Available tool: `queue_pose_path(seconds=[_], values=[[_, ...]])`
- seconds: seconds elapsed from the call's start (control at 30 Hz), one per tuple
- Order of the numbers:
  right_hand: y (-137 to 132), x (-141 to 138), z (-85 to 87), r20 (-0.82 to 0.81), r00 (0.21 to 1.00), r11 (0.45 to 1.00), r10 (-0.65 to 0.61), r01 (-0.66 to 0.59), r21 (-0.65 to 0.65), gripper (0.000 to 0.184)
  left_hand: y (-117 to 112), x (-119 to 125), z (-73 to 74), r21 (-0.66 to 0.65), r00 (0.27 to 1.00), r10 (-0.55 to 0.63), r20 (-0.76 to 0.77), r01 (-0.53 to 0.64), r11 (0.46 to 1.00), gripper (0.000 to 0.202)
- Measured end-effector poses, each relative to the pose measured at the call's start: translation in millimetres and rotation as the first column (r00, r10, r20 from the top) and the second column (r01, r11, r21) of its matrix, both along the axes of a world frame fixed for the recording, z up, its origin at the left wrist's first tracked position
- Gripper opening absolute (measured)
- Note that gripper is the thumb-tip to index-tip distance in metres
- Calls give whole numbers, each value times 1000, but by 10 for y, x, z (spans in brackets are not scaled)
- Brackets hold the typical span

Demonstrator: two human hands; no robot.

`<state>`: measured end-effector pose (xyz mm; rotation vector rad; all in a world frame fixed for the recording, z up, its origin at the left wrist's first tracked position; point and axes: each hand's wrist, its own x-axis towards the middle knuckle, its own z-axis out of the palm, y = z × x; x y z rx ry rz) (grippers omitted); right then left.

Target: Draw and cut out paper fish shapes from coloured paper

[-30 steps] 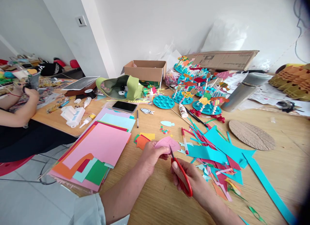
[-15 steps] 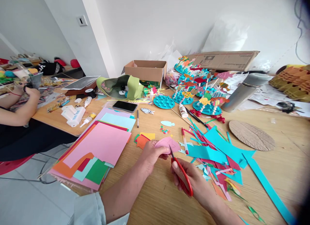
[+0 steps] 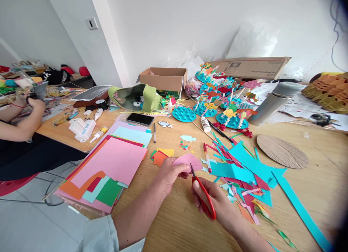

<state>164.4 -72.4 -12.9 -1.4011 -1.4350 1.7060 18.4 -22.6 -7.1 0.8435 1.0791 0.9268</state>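
My left hand [image 3: 171, 174] pinches a piece of pink paper [image 3: 185, 160] that bears a drawn outline. Red-handled scissors [image 3: 208, 205] are gripped in my right hand [image 3: 210, 197], with their dark blades meeting the paper's near edge. Just beyond the paper lie a light blue paper fish [image 3: 188, 138] and a small cluster of coloured paper dots [image 3: 185, 146]. Orange and yellow paper pieces [image 3: 160, 158] rest left of my left hand. A red pen [image 3: 207, 158] sits right of the pink paper.
Coloured paper sheets [image 3: 114, 161] are stacked at left. Turquoise paper scraps [image 3: 250, 158] spread over the right side, near a cardboard oval [image 3: 282, 150] and a steel bottle [image 3: 272, 103]. Turquoise discs with paper fish [image 3: 232, 118] stand behind. Another person's arms [image 3: 21, 118] are at far left.
Almost nothing differs. The scissors and my right hand have shifted very slightly, while the pink paper stays in my left hand.
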Motion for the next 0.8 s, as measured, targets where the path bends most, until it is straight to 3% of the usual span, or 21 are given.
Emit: queue_pose_path(seconds=[0.8], values=[[-12, -3, 2, -42, 999, 1000, -10, 10, -10, 55, -8, -9, -55, 45, 998, -45, 32, 43, 998, 14]])
